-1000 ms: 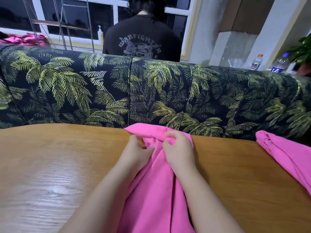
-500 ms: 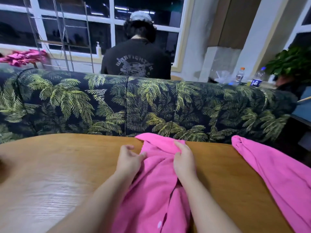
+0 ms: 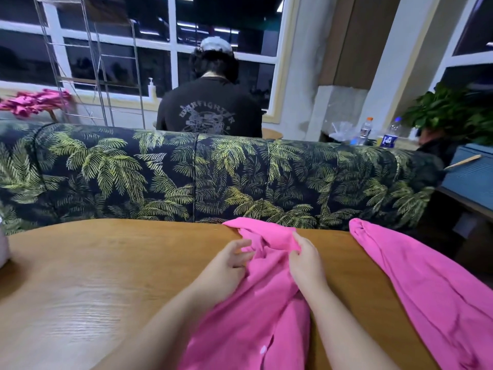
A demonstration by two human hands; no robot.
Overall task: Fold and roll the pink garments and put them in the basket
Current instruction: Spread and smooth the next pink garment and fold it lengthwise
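Note:
A pink garment lies lengthwise on the round wooden table, its far end bunched at the table's far edge. My right hand pinches a fold of that bunched end between thumb and fingers. My left hand rests against the garment's left edge with fingers loosely spread and touching the cloth. A second pink garment lies stretched along the table's right side, apart from both hands. No basket is in view.
A palm-print sofa back runs right behind the table. Beyond it a person in a dark shirt sits facing away. More pink cloth lies far left by a wire rack. Bottles and a plant stand at the right.
The view has tilted up and turned left. My left hand opened and slid off the bunched end to the garment's left edge; my right hand keeps its hold on the fold.

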